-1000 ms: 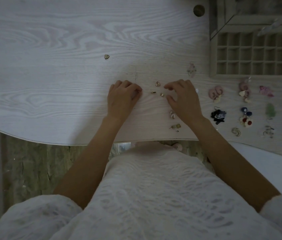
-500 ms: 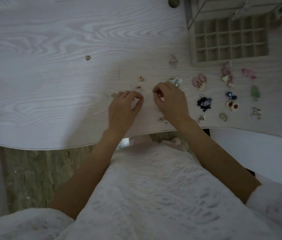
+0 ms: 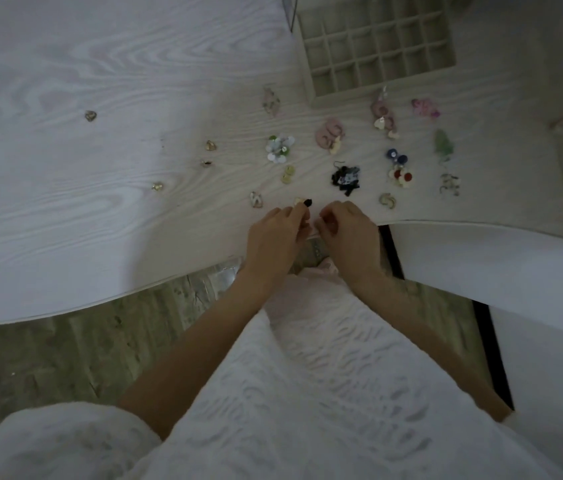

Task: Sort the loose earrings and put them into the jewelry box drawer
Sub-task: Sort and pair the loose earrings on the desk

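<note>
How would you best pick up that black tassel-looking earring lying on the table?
Pinch the black earring from above at its bunched dark body, the widest part lying flat on the table. The thin hook curling off its upper left looks too fine to grip securely. Probably come in from the near side, where the tabletop around it looks barest.

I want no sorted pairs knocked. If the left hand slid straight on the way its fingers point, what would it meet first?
Probably the small cream and black earring just past the left hand's fingertips; the yellow pair lies farther on.
</note>
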